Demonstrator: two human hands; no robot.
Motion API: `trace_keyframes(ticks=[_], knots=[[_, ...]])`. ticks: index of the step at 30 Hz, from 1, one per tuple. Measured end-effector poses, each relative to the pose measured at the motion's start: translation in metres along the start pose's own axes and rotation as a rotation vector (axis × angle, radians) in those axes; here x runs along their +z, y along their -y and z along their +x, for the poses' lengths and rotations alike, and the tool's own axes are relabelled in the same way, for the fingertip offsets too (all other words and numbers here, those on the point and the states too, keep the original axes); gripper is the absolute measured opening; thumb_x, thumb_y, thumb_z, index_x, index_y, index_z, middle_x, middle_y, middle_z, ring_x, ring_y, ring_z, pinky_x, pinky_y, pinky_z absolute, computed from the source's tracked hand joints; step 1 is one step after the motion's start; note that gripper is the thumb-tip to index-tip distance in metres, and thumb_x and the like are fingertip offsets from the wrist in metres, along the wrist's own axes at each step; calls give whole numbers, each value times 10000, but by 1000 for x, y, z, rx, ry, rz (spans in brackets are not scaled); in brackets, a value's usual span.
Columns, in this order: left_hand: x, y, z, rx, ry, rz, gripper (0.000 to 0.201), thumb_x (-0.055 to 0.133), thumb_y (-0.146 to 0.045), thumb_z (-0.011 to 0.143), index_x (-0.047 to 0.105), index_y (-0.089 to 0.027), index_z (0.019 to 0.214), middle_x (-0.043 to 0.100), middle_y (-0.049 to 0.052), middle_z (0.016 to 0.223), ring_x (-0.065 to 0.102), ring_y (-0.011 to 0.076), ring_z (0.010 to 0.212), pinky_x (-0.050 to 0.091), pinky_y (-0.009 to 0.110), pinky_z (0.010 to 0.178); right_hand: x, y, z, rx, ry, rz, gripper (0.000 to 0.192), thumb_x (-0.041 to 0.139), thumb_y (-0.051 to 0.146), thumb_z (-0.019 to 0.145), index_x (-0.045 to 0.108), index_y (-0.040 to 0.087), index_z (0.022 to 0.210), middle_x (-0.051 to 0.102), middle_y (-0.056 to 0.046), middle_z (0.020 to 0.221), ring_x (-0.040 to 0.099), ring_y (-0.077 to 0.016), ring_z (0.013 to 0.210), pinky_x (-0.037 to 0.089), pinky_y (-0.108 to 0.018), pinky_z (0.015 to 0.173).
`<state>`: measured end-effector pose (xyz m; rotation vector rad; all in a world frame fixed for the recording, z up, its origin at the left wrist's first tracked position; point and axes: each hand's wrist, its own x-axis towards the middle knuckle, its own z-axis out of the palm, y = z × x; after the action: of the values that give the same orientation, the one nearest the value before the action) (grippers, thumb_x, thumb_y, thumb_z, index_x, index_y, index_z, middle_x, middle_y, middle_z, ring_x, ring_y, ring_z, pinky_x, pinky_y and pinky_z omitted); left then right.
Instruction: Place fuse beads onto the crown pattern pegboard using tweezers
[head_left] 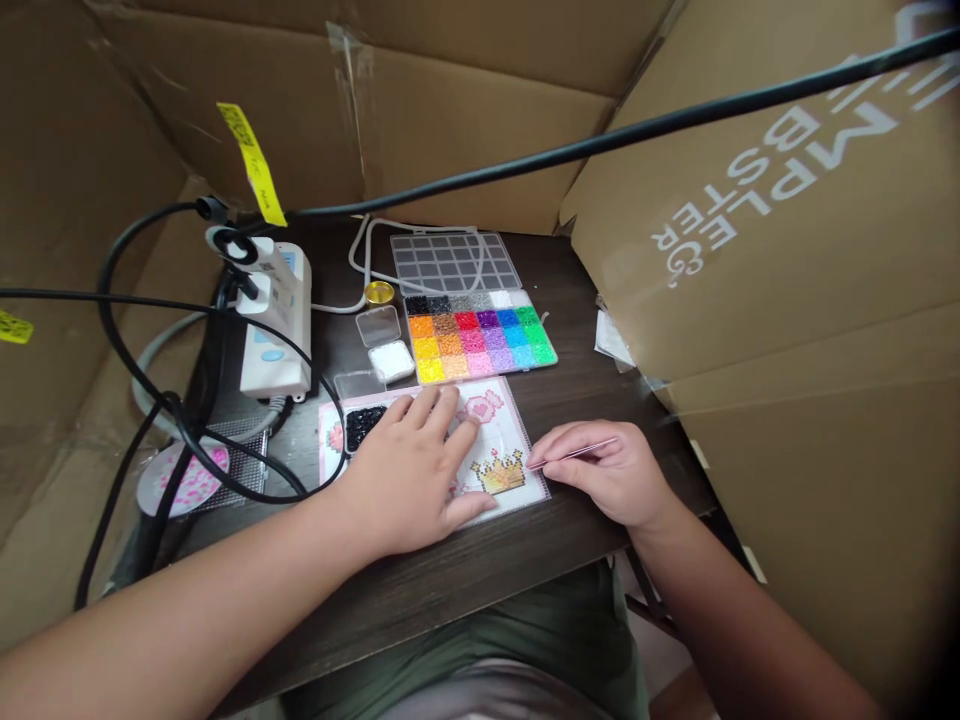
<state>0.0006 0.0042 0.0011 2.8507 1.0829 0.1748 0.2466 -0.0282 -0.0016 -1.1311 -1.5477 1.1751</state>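
My left hand (416, 465) lies with fingers spread on a printed pattern sheet (514, 415), which seems to have a clear pegboard over it. A yellow crown of beads or print (501, 476) shows right of its thumb. Between the fingers and thumb of my right hand (619, 478) is a slim pair of pink tweezers (574, 454), its tip near the sheet's right edge. Beside my left knuckles stands a small open box of black beads (363, 424), partly covered by the hand. Behind the sheet sits a compartment box of coloured beads (480, 338).
A white power strip (276, 340) and looping black cables (187, 430) crowd the left side. Nearby are a small box of white beads (391, 361), a yellow round tin (379, 293) and a dish of pink beads (187, 480). Cardboard walls (480, 120) enclose the table.
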Motion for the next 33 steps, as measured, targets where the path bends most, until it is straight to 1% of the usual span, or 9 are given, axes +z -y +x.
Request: trace_keyframes(ticks=[8,15,19,21,23,25,27,30,33], knots=[[1,1,0,2,11,21,726,440,-722,883,561,-155,1320,451,236,1461,410,420,1361,372,548,1068,1,1,-1,19,-13,-18,77,799,227,764,772,185,705,781,-90,767,737,-189,665,597,-271,594],[1,0,0,-1,17,21,729,434,-721,888,559,-151,1325,446,239,1472,401,419,1369,359,547,1078,2,0,-1,13,-9,-19,67,795,207,760,772,192,700,781,-82,759,735,-187,656,591,-268,583],[1,0,0,-6,13,12,737,454,-728,875,558,-159,1332,455,221,1473,403,413,1366,358,543,1081,-1,-5,-3,35,-48,15,74,815,235,745,775,193,700,777,-83,753,732,-199,680,592,-291,610],[1,0,0,-4,12,20,738,445,-729,878,561,-157,1331,457,223,1472,412,411,1360,363,536,1078,-2,-9,1,32,-100,69,73,819,246,744,778,197,709,776,-78,764,698,-176,635,556,-276,561],[1,0,0,-1,9,28,743,439,-731,880,562,-154,1331,459,232,1467,420,412,1357,369,533,1075,-1,-10,12,17,-171,133,82,816,267,751,778,201,721,775,-72,788,602,-123,526,466,-250,465],[1,0,-1,1,-1,29,743,439,-729,881,564,-149,1328,461,243,1460,424,418,1354,372,537,1071,4,-7,30,-14,-243,174,92,813,285,751,779,202,735,770,-67,796,492,-83,458,380,-244,417],[1,0,-1,0,-10,24,733,446,-723,881,566,-148,1321,462,247,1456,425,420,1352,374,539,1068,12,-3,51,-43,-310,167,100,815,296,740,782,201,748,753,-58,742,466,-83,455,358,-252,422],[1,0,-1,-1,-14,13,714,453,-721,879,577,-152,1293,474,237,1441,433,411,1341,376,533,1067,26,2,81,-24,-391,123,123,819,303,710,776,190,727,682,-25,595,452,-90,446,339,-253,418],[1,0,0,-5,-20,7,708,457,-728,873,586,-159,1274,496,225,1419,446,405,1322,381,532,1060,37,0,96,27,-421,72,135,819,293,688,760,173,700,624,-2,527,434,-85,431,336,-246,411]])
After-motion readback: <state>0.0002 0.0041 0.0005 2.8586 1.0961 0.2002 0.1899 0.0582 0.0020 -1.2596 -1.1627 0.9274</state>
